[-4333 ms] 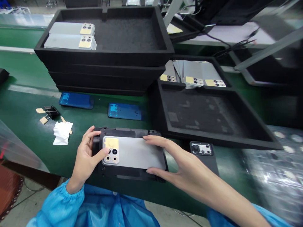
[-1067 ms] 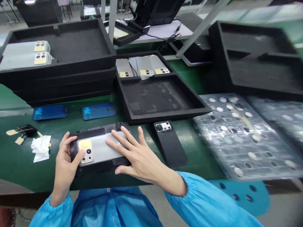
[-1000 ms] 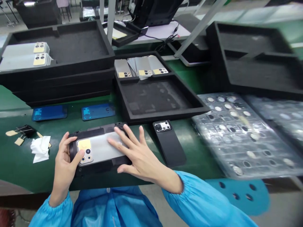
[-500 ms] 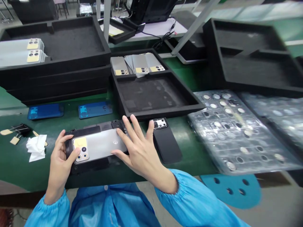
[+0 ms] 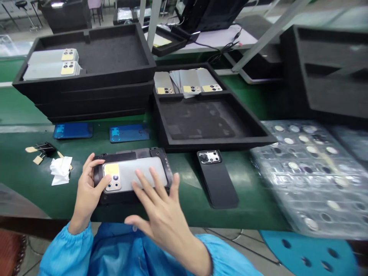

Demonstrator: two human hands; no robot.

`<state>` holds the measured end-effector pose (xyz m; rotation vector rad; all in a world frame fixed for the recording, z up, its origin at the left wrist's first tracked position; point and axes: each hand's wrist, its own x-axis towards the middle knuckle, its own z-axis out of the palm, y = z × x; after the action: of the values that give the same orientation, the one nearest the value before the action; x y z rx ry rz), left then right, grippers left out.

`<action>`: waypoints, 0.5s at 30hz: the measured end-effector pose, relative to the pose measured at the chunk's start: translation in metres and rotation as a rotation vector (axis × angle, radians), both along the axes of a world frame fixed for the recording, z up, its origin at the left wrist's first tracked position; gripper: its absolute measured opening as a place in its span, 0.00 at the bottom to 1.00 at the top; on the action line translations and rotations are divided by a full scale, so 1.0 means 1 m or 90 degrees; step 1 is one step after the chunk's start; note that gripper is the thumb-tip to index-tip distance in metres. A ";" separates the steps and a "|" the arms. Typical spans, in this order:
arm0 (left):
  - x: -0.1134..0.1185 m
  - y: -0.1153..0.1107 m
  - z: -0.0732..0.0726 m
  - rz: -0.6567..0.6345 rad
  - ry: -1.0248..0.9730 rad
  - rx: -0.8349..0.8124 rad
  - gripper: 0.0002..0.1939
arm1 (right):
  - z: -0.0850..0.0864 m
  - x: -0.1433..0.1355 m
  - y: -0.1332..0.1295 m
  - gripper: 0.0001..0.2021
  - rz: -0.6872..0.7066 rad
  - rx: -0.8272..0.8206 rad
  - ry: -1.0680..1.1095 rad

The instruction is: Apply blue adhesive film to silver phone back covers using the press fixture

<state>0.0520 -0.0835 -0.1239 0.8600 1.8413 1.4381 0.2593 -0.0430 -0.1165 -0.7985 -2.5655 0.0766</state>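
1. A workroom is seen behind, with stools and a black screen point(image 5: 215, 15); in front, a green counter point(image 5: 253, 214) is covered with trays and phone parts.
2. The silver panel point(image 5: 129, 174) is placed in the black holder point(image 5: 146, 153), at the near side of the counter.
3. By the left hand point(image 5: 87, 191) the left end of this holder is gripped, half closed, with the thumb laid on the camera block point(image 5: 111, 169).
4. By the right hand point(image 5: 166, 214) nothing is grasped: its fingers are widely spread over the panel, and its thumb is kept away. Whether the fingertips are touching cannot be told.
5. It is judged that the panel could be tilted or shifted, if it were pressed at 1 end only.
6. The lenses could be smeared, because the thumb is put so near to them.
7. The tissue point(image 5: 60, 170) is left loose; by a passing sleeve it could be dragged.
8. In the upper tray point(image 5: 115, 73), 2 stacks of silver panels point(image 5: 48, 65) are held at the left.
9. In the rear compartment of the divided tray point(image 5: 215, 143), more panels point(image 5: 197, 80) are kept, some fanned out unevenly; these could be scratched by rubbing.
10. In the clear plastic tray point(image 5: 313, 184), round pieces are contained, too blurred to be identified.
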 end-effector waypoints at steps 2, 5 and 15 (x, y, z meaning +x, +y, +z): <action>0.000 0.000 0.001 -0.007 0.007 0.003 0.22 | 0.003 -0.016 -0.003 0.34 0.012 -0.011 0.031; -0.001 0.001 0.002 -0.004 -0.002 0.005 0.22 | 0.008 -0.034 0.003 0.31 -0.022 -0.042 0.056; -0.003 0.004 0.000 -0.005 0.019 0.008 0.18 | 0.001 -0.022 0.049 0.21 -0.126 -0.124 0.041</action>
<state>0.0486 -0.0795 -0.1243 0.8984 1.8503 1.4405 0.2375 0.0057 -0.1157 -1.0999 -2.4300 0.2896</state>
